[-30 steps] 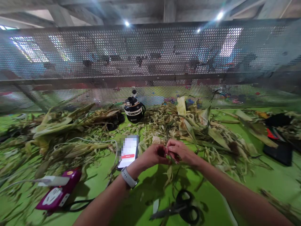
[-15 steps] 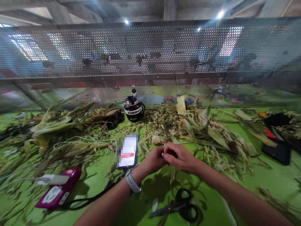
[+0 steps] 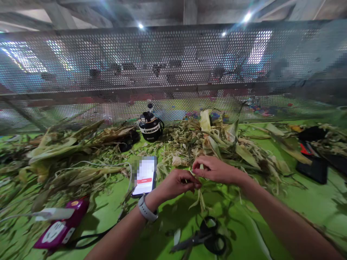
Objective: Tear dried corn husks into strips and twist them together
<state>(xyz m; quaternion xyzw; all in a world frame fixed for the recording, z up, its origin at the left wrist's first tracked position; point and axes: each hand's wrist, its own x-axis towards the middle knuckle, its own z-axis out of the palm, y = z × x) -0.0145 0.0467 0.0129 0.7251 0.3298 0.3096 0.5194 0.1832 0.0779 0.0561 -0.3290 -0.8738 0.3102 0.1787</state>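
Note:
Thin strips of corn husk (image 3: 201, 202) hang below my left hand (image 3: 180, 185), whose thumb and fingers are pinched on them; a grey watch band (image 3: 146, 209) is round that wrist. Just above and to the right, my right hand (image 3: 215, 169) has its thumb and fingertips pressed together, almost touching the left fingers. What it pinches is too small to make out. Below both hands, black-handled scissors (image 3: 202, 238) lie on the green table (image 3: 151, 242). A phone (image 3: 145, 177) with a lit screen lies left of my hands.
Dried corn husks (image 3: 244, 155) are heaped behind my hands, with more husks (image 3: 62, 148) at the left. A black bottle (image 3: 150, 127) stands between the heaps. A purple power bank (image 3: 63, 224) with a cable lies front left, a dark phone (image 3: 313, 168) at right. Perforated metal panel (image 3: 179, 68) behind.
My hands have come slightly apart: the left moved down, the right shifted right and up. The hanging husk strips now show more clearly. The view has turned a little to the right.

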